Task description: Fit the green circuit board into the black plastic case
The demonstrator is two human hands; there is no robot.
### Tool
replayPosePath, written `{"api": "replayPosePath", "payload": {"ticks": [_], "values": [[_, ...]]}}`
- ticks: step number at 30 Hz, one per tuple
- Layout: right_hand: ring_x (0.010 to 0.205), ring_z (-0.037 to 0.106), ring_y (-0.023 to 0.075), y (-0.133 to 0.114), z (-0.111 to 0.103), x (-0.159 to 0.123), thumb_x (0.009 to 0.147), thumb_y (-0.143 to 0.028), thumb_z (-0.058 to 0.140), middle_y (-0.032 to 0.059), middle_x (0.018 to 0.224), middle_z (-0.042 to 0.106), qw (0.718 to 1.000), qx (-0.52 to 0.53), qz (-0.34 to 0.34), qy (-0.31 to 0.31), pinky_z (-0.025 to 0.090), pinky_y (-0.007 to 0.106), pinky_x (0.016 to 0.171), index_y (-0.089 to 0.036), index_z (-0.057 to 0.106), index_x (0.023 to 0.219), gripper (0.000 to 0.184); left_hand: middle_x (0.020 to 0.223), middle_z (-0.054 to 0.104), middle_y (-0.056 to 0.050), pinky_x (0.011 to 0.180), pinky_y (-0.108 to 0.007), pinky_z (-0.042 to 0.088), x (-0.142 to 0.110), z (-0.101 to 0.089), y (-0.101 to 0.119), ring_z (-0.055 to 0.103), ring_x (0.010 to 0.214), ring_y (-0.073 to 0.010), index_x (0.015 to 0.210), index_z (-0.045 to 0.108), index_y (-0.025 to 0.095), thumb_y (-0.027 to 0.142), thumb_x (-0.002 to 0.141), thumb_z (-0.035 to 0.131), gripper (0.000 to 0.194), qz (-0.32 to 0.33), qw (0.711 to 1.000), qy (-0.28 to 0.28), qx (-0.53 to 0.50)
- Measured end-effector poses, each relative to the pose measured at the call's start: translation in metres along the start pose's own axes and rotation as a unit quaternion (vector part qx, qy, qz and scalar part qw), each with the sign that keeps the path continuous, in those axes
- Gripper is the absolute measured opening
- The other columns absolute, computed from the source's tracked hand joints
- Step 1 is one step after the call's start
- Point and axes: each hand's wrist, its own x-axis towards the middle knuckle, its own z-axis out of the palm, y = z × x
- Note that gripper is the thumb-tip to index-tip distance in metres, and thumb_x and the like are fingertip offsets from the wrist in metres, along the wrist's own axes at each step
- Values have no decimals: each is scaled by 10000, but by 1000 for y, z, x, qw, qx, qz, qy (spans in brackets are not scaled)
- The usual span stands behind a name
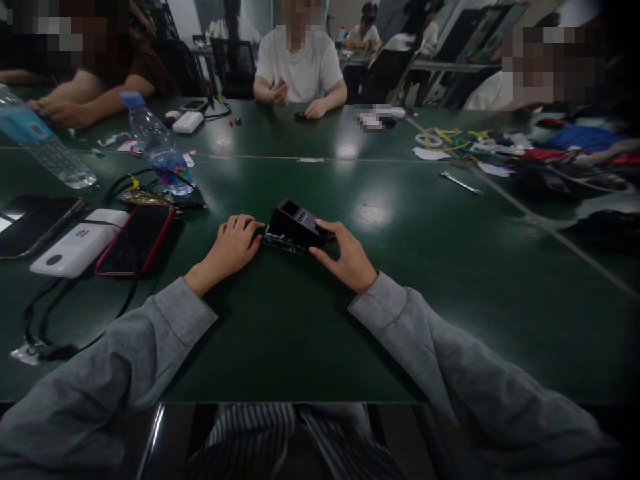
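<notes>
A black plastic housing (301, 217) with a small dark window and a row of buttons lies tilted over a green circuit board (284, 245) at the middle of the table. The board's edge shows below the housing on the near left side. My right hand (347, 257) grips the right end of the housing between thumb and fingers. At the left end, my left hand (233, 245) rests on the table with its thumb and forefinger closed on the edge of the circuit board. Its other fingers are bent beside it.
On the left lie a white power bank (80, 243), a red-edged phone (136, 240), a dark phone (37, 223) and cables. Two water bottles (163, 153) stand or lean behind them. A wrench (461, 183) and tangled cables (465, 141) lie right. A person (300, 73) sits opposite.
</notes>
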Motion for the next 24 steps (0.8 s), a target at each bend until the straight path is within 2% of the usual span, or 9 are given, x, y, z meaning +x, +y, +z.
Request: {"api": "replayPosePath", "payload": {"ticks": [7, 13, 24], "values": [[1042, 631, 267, 0, 0, 2, 902, -383, 662, 100, 1146, 633, 995, -10, -73, 62, 577, 474, 871, -250, 514, 1352, 493, 1336, 537, -148, 947, -501, 456, 1, 0, -1, 482, 1208, -330, 1318, 553, 179, 311, 1008, 403, 369, -5, 1000, -4, 3], [1027, 627, 259, -5, -3, 2, 886, -354, 688, 85, 1126, 629, 991, -9, -93, 92, 575, 461, 861, -274, 513, 1357, 508, 1337, 538, -137, 958, -500, 448, 1, 5, -3, 476, 1224, -329, 1316, 555, 207, 323, 1008, 417, 358, -7, 1000, 1, -6], [1049, 643, 280, 6, 2, 0, 894, -375, 666, 120, 1189, 630, 999, -4, -45, 22, 580, 489, 872, -228, 492, 1360, 518, 1333, 539, -153, 942, -507, 455, 1, 4, -4, 478, 1213, -335, 1315, 548, 172, 312, 1003, 412, 368, 4, 1000, 3, -1]]}}
